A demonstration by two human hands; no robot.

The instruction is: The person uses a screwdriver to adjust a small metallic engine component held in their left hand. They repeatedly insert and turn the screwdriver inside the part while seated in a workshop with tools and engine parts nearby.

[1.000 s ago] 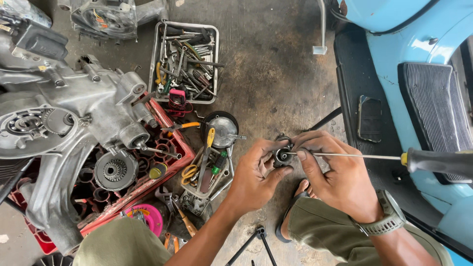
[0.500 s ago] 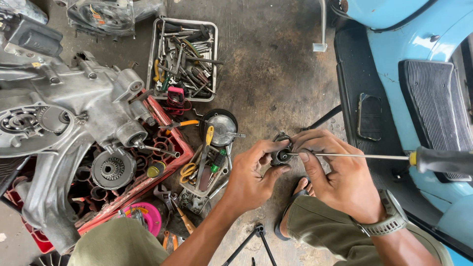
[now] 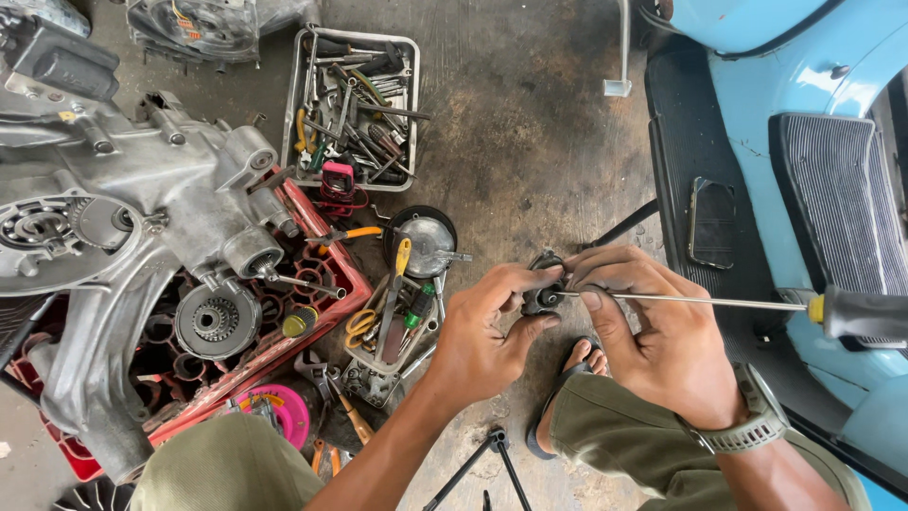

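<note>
Head view, looking down on a grimy workshop floor. Left hand (image 3: 482,331) and right hand (image 3: 653,331) meet at frame centre around a small dark metal part (image 3: 544,298). The left fingers are curled closed on the part from its 8 o'clock side, thumb below. The right fingers are closed on its 3 o'clock side and also pinch the near end of a long screwdriver (image 3: 719,303). The screwdriver's long axis lies almost level, running from the part toward 3 o'clock; its thin shaft ends in a black handle with a yellow collar (image 3: 865,314) at the right edge of the frame, well apart from both hands. The tip meets the part, though the exact point of contact is hidden by the fingers. Both hands touch the part; the right alone is on the shaft.

At 10 o'clock from the hands lies a grey engine casing (image 3: 123,218) on a red crate (image 3: 322,246). A metal tool tray (image 3: 355,104) sits at 11 o'clock. A second small tray of tools (image 3: 392,326) lies just beside the left hand at 9 o'clock. A pale blue scooter body (image 3: 757,104) fills the 2 o'clock side.
</note>
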